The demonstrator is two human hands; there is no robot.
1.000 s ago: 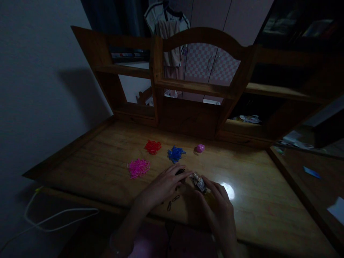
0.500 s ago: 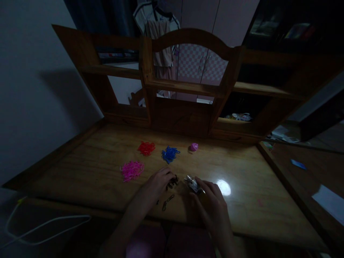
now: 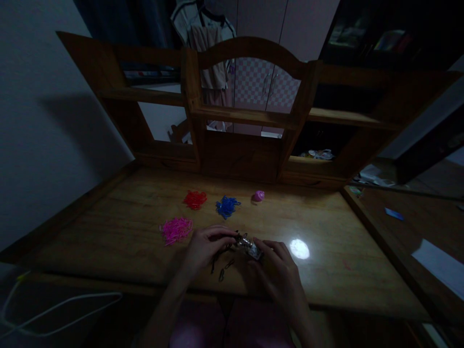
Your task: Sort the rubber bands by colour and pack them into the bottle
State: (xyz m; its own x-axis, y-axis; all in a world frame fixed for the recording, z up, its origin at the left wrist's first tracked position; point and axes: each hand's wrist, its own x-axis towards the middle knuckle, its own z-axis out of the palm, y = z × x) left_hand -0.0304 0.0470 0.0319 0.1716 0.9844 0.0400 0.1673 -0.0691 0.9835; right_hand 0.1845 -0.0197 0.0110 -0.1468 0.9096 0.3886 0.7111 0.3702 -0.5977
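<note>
My right hand [image 3: 277, 263] is closed round a small clear container [image 3: 249, 245] held just above the wooden desk [image 3: 126, 227]. My left hand [image 3: 206, 244] is pinched at the container's left end, with thin black bands [image 3: 224, 251] hanging from its fingers. A few more black bands [image 3: 222, 274] lie on the desk below my hands. Beyond my hands lie a pink pile of bands [image 3: 176, 229], a red pile [image 3: 195, 198] and a blue pile [image 3: 226, 206]. A small pink round object [image 3: 258, 195] sits to the right of the blue pile.
A wooden hutch with shelves [image 3: 250, 116] stands along the desk's back. A bright lamp glare [image 3: 299, 248] shines on the desk to the right of my hands. A white cable [image 3: 61, 302] hangs at the lower left. Papers [image 3: 433, 263] lie on a side surface at right.
My left hand came off the desk with black bands and moved to the container's end. My right hand drew the container slightly left. The camera view shifted.
</note>
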